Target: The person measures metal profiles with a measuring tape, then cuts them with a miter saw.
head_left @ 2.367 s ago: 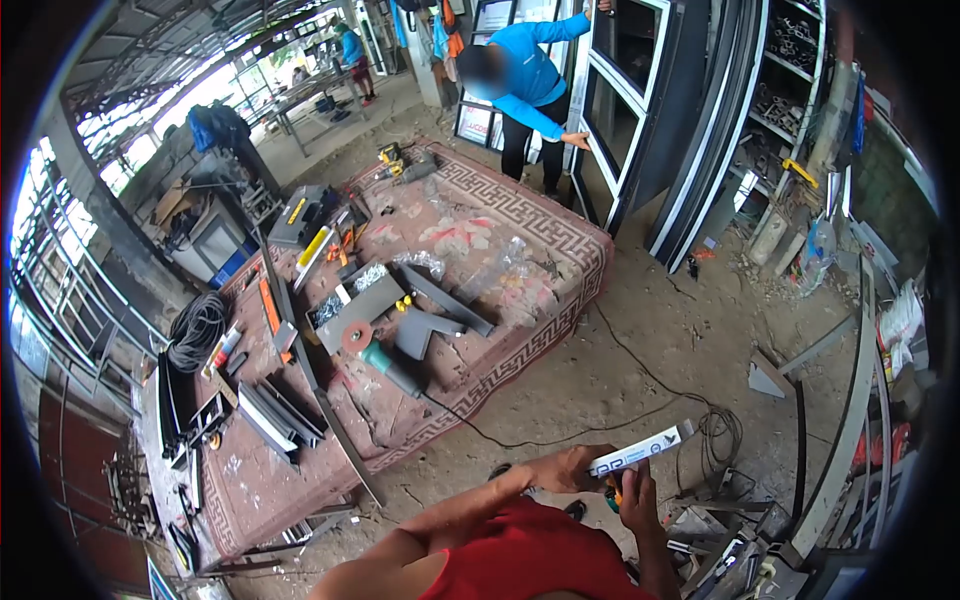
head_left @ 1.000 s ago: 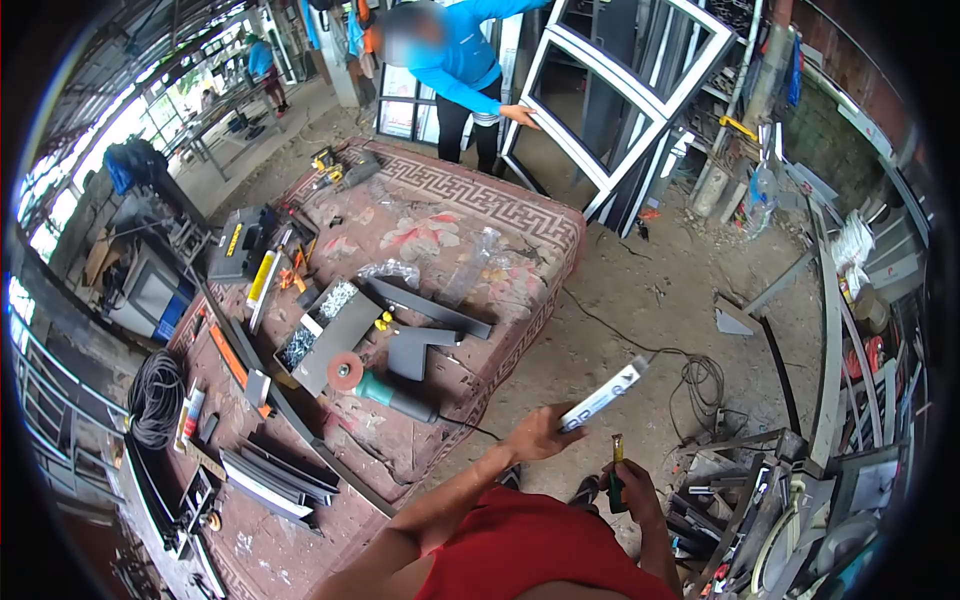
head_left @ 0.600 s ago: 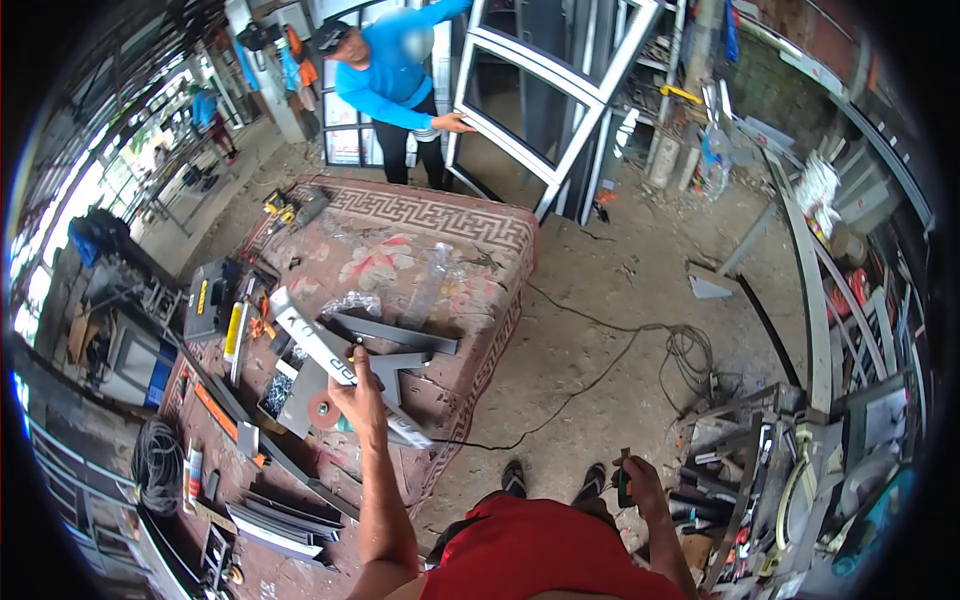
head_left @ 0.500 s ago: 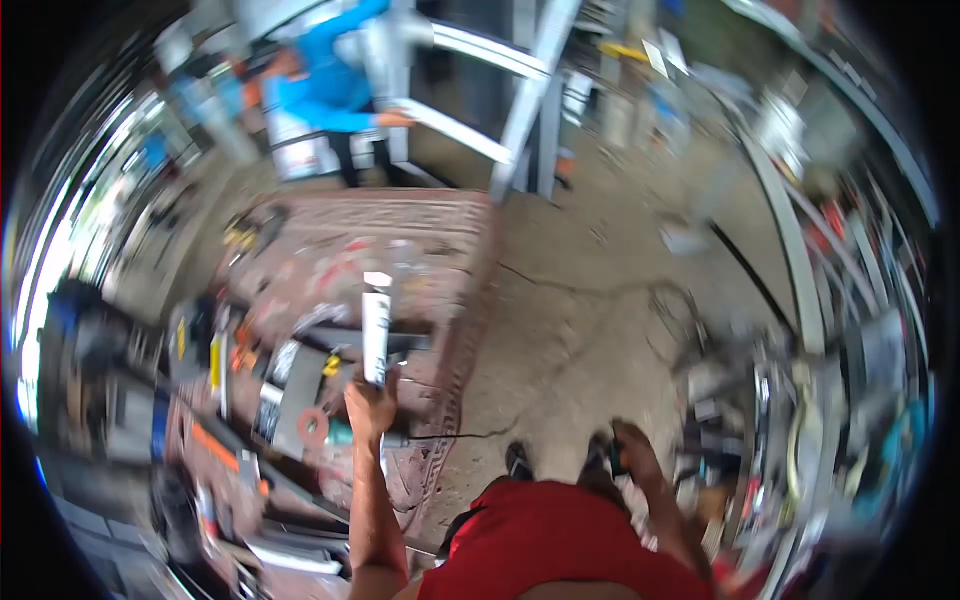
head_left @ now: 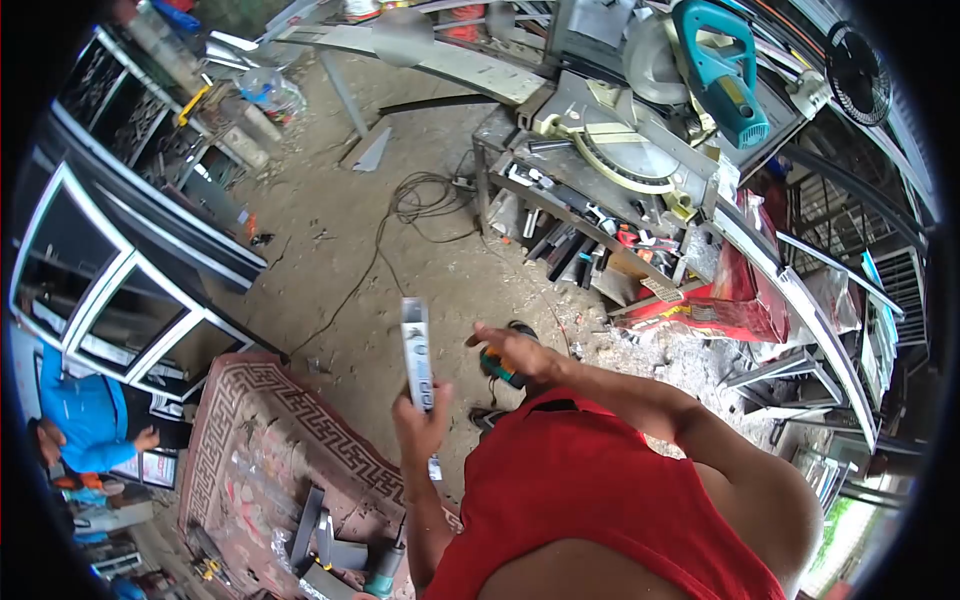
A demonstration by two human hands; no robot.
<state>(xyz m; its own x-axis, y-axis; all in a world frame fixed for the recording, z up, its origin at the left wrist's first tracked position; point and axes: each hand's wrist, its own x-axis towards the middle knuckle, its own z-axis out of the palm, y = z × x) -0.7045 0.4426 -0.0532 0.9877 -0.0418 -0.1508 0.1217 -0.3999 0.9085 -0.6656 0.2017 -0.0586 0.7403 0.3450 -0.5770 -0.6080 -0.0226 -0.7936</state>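
Observation:
My left hand (head_left: 422, 425) is wrapped round a short white metal profile (head_left: 415, 345) with dark print on its side. It stands up out of the fist, and its lower end shows below the hand. Close by on the right, my right hand (head_left: 522, 355) holds what looks like a tape measure (head_left: 497, 366), green and black with orange. The index finger points out to the left while the other fingers are partly hidden around the case. A gap separates the two hands.
At upper right a teal mitre saw (head_left: 722, 75) sits on a cluttered bench (head_left: 500, 130). A cable (head_left: 420, 200) coils on the floor. At left are a patterned mat (head_left: 290, 405) with tools, a white-edged frame (head_left: 130, 265), and a person in a blue top (head_left: 85, 415).
My view has swung right, from the mat towards the saw bench. Both hands have come nearer each other in front of my body, the left still gripping the profile.

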